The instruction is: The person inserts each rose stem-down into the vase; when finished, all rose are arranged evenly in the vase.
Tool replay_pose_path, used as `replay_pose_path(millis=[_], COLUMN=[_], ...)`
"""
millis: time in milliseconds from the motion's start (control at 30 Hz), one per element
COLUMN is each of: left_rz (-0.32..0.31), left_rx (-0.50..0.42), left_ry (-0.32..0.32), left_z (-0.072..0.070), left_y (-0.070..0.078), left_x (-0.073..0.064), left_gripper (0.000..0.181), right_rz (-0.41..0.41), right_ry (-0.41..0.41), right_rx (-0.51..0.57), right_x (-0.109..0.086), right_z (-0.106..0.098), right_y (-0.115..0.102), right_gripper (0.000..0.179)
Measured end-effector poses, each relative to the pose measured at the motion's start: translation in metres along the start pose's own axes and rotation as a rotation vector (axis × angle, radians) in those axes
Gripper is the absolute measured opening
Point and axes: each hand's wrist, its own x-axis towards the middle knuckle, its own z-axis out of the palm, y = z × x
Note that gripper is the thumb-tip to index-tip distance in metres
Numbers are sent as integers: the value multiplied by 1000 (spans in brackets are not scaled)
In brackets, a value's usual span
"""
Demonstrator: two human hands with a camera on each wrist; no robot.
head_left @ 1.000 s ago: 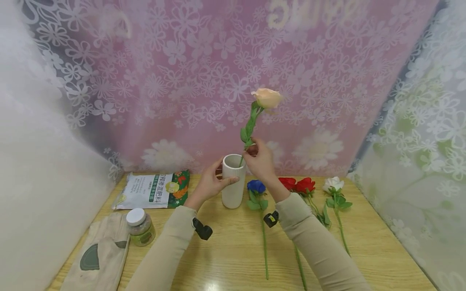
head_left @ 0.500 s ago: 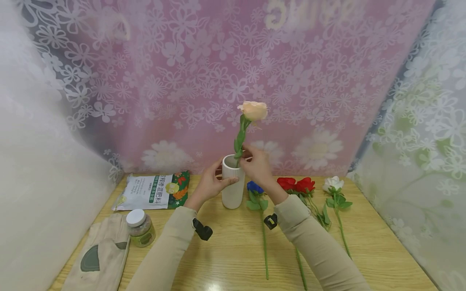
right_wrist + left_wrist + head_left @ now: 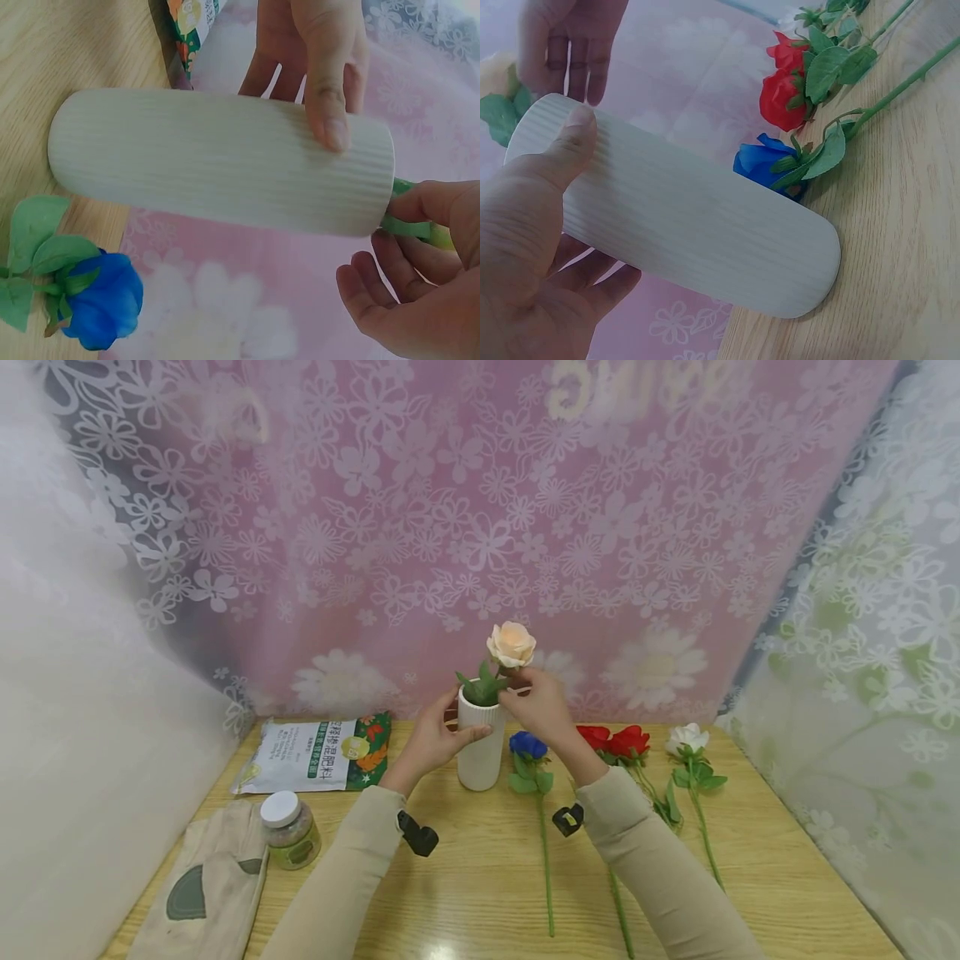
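A white ribbed vase [image 3: 480,752] stands upright on the wooden table. My left hand [image 3: 435,735] grips it near the top, thumb across the front and fingers round the far side, as the left wrist view also shows. A peach rose [image 3: 512,645] stands in the vase, its bloom above the rim and its green leaves at the mouth. The lower stem is hidden inside. Right at the rim, my right hand [image 3: 542,706] pinches the rose by its upper stem and leaves; in the right wrist view the thumb and fingers close on the green [image 3: 409,229].
Right of the vase lie a blue rose [image 3: 528,745], red roses [image 3: 627,742] and a white rose [image 3: 687,739], stems toward the front. To the left are a fertilizer bag [image 3: 315,756], a white-lidded jar [image 3: 289,831] and a beige glove [image 3: 206,877]. A floral curtain hangs behind.
The peach rose has gone down into the vase, its bloom dropping close to the rim. My right hand lowered with it, then shifted slightly right. The left hand stays on the vase.
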Motion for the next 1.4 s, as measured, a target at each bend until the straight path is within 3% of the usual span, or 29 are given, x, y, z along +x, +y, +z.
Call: replay_pose_path(millis=[367,633,900,1133,1400], left_rz=[10,-6,-13,-15,-30], left_rx=[-13,-15,-24,-40,-28], left_ry=[-3,-12,-22,-20,-25], left_z=[0,-1,-1,-2,-1], left_y=[-1,0,1,1,1], left_x=[2,1,1,0,0], left_gripper=[81,86,86,90,89], right_rz=[87,167,220,291,349], right_ry=[8,18,46,58,102], right_rx=[3,4,21,-28,-17], right_x=[-12,-23,-44,-66,-86], right_z=[-32,-64,-94,-117,-140], right_y=[23,51,73,90,128], right_gripper=[37,41,43,50,55])
